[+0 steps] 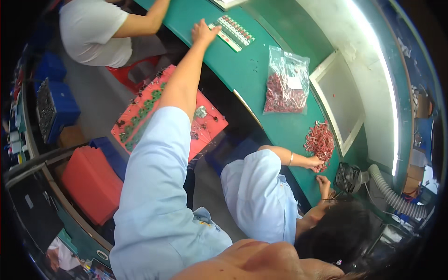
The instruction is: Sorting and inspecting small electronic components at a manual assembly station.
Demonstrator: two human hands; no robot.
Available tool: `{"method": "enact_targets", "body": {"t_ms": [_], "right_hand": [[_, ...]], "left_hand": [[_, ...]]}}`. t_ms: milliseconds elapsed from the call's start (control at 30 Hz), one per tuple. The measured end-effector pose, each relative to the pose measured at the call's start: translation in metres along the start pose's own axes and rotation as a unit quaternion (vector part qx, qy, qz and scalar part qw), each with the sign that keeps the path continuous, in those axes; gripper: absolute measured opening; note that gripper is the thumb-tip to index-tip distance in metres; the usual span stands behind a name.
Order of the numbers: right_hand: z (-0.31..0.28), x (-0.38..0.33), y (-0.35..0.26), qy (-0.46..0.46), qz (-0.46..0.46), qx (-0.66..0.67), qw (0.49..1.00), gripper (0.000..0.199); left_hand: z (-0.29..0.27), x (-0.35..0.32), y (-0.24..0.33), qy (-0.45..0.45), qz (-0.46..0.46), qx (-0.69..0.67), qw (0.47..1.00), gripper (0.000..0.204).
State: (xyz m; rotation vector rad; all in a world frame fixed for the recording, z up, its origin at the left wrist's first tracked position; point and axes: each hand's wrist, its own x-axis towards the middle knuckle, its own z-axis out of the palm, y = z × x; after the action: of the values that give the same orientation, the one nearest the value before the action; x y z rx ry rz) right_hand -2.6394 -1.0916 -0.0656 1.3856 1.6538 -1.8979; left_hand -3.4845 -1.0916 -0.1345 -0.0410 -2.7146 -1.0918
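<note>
My left arm, in a light blue sleeve, stretches to the far side of the green workbench [242, 70]. My left hand [204, 34] is at the left end of a green and white circuit board panel [232, 32] with rows of small parts. The thumb lies over its edge and the fingers close around that end; their undersides are hidden. My right hand is out of view. To the right of the panel, a clear plastic bag [285, 86] of small red parts with leads lies on the bench.
A co-worker's hand [315, 163] touches a heap of red parts [320, 140] at the right. Another person [93, 32] sits far left. Below my forearm is a pink foam board [210, 123] with wired parts. A fan [349, 177] and grey hose [392, 193] stand right.
</note>
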Motion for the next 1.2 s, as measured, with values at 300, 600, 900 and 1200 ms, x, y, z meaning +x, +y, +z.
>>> {"method": "enact_targets", "body": {"t_ms": [300, 600, 900, 1200], "right_hand": [[-0.025, -0.033, 0.029, 0.066, -0.019, 0.073, 0.995, 0.011], [-0.119, -0.129, 0.099, 0.12, -0.136, 0.143, 0.973, 0.01], [-0.203, -0.27, 0.307, 0.121, -0.222, 0.224, 0.941, 0.009], [-0.249, -0.456, 0.486, 0.278, -0.241, 0.403, 0.838, 0.013]], "left_hand": [[-0.025, -0.016, -0.008, -0.115, 0.01, -0.116, 0.986, 0.06], [-0.258, -0.243, 0.064, -0.118, -0.036, -0.696, 0.708, 0.028], [-0.579, -0.6, 0.205, -0.15, 0.152, -0.696, 0.685, 0.023], [-0.591, -0.964, 0.344, -0.525, 0.098, -0.633, 0.561, 0.02]]}}
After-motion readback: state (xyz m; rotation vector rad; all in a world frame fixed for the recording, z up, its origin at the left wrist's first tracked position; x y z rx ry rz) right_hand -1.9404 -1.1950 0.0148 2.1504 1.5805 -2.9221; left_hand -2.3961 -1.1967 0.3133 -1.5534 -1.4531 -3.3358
